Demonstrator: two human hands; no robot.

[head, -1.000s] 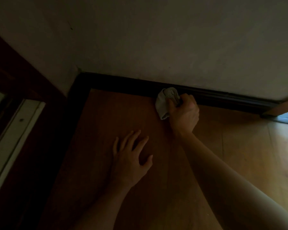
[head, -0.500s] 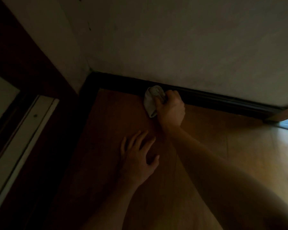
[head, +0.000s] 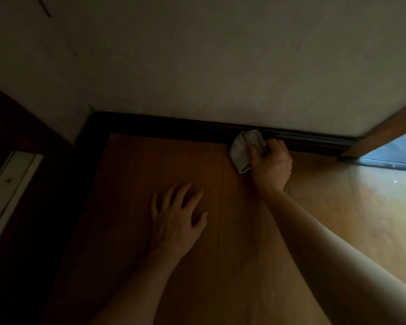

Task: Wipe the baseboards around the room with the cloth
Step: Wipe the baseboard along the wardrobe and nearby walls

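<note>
Right hand (head: pixel 271 166) grips cloth (head: pixel 244 150) against baseboard (head: pixel 174 126); left hand (head: pixel 177 218) spread flat on floor (head: pixel 244 254).

Floor (head: pixel 244 266): orange-brown wood-look planks, seams running toward the wall. Deep shadow on the left side, lit on the right near the doorway. Dark baseboard (head: pixel 174 127) bounds the far edge, turns the corner and runs down the left edge.

On it: left hand (head: pixel 177 221), palm down, fingers spread and straight, mid-frame, well apart from the baseboard.

Pale bunched cloth (head: pixel 244 151) at the floor/baseboard junction, right of centre. Its lower end looks to be touching the planks, can't confirm. The right hand (head: pixel 271 165) grips it; can't tell if that hand touches the floor.

Grey threshold strip (head: pixel 384 161) ends the floor at far right.
</note>
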